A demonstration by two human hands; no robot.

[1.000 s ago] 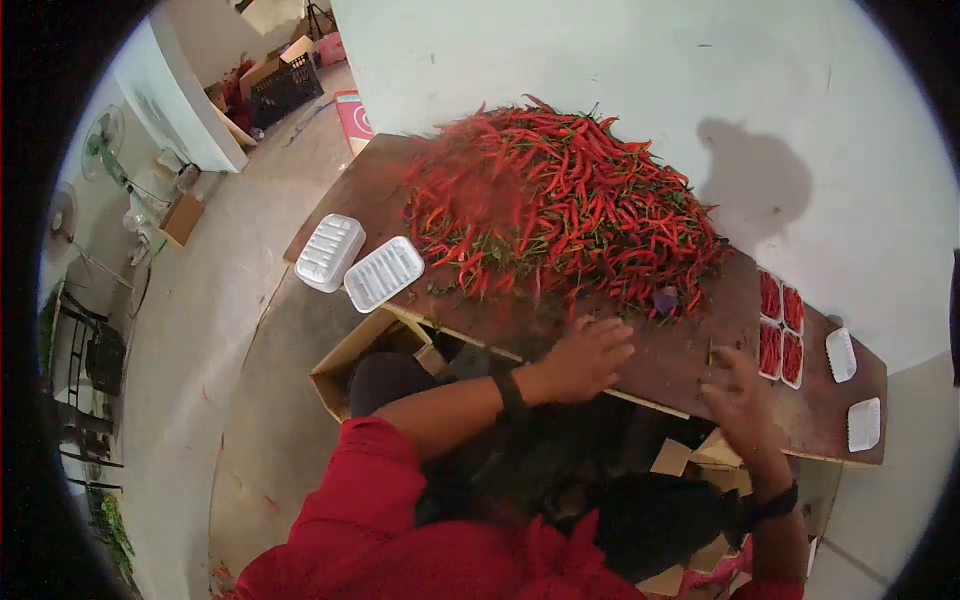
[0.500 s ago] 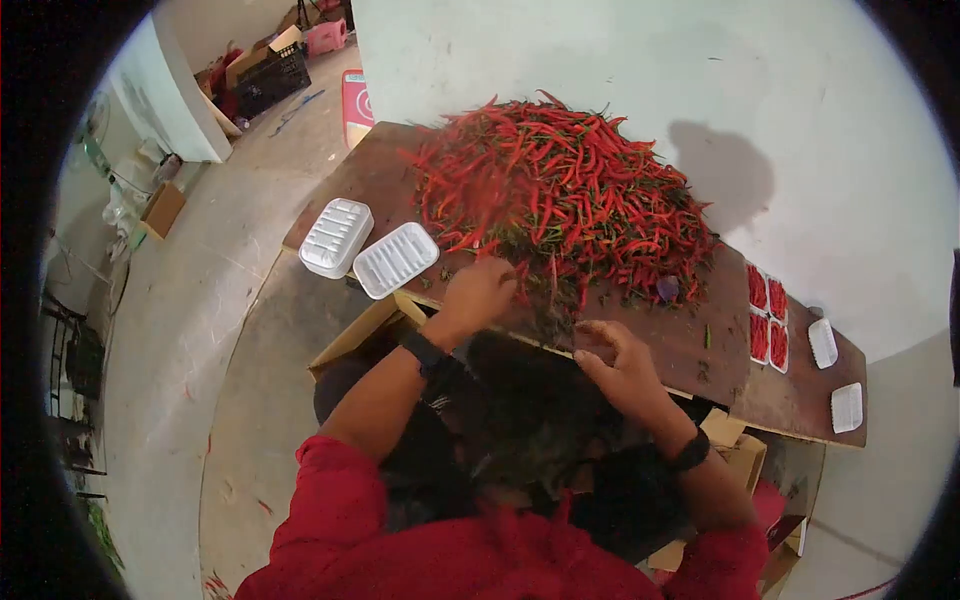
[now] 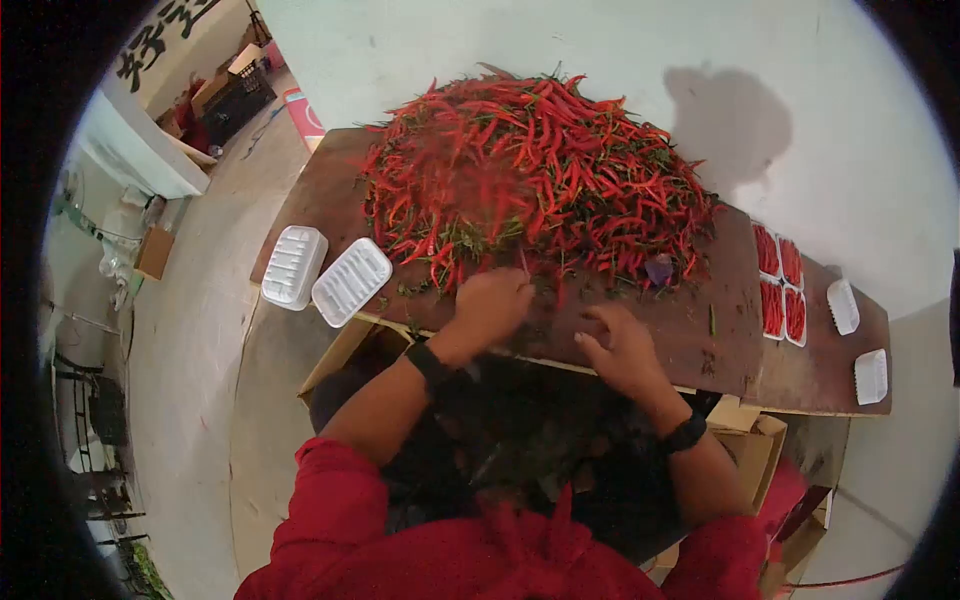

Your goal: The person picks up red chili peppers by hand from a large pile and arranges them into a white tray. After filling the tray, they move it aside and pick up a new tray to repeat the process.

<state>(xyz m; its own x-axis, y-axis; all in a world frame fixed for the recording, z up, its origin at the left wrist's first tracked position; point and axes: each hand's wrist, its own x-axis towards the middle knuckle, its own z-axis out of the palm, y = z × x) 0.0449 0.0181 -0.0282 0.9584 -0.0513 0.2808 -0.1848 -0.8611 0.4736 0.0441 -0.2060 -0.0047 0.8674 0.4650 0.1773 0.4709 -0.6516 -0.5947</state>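
A large heap of red chili peppers [image 3: 590,170] with green stems covers the middle of the brown table [image 3: 735,300]. My left hand [image 3: 492,308] is at the heap's front edge, its fingers curled together. A thin strip shows at its fingertips, too blurred to name. To its right, my right hand [image 3: 628,352] hovers over the table's front edge, thumb and fingers apart, with nothing seen between them. Bits of stem and leaf lie between the hands and the heap. A small purple object [image 3: 659,269] rests at the heap's lower right.
Stacked white plastic trays [image 3: 294,268] and another white tray [image 3: 352,282] sit at the table's left. On the right are several trays filled with chilies [image 3: 772,308], plus two white trays [image 3: 871,377]. An open cardboard box [image 3: 755,450] stands below; a wall is behind.
The view has shifted, so the heap and left trays appear further left and the right-hand trays further right. My left hand stays curled by the heap; my right hand stays spread.
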